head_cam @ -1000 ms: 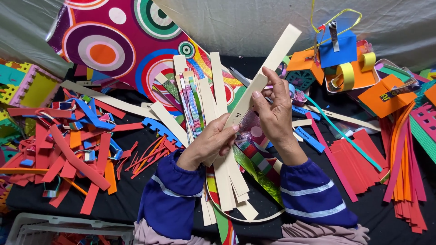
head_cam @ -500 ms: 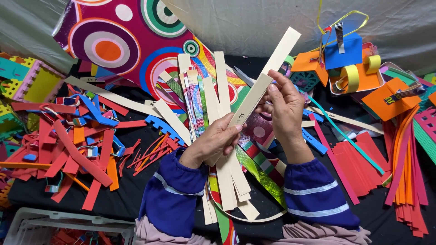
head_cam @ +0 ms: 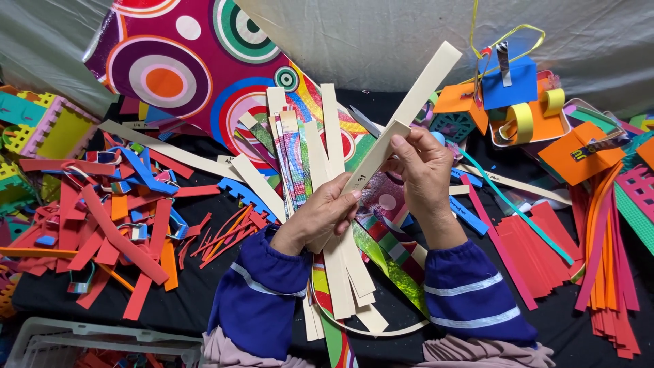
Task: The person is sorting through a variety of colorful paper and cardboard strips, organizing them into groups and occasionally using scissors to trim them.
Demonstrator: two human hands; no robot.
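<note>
My left hand [head_cam: 320, 219] grips a fan of long strips [head_cam: 303, 157], mostly cream card with a few glittery and coloured ones, held upright over the black cloth. My right hand [head_cam: 424, 170] pinches one cream strip [head_cam: 402, 121] that slants up to the right across the fan. Both hands meet near the middle of the bundle. The lower ends of the strips [head_cam: 344, 286] hang down between my blue sleeves.
A heap of red, orange and blue foam scraps [head_cam: 109, 225] lies at the left. A large sheet with coloured circles [head_cam: 177, 68] leans at the back. Red and orange strips [head_cam: 586, 252] lie at the right, behind them an orange and blue paper model [head_cam: 511, 102]. A white crate [head_cam: 88, 344] sits bottom left.
My right hand has slid a little along the slanted cream strip, with the fingers re-gripping it. The fan in my left hand stays nearly still.
</note>
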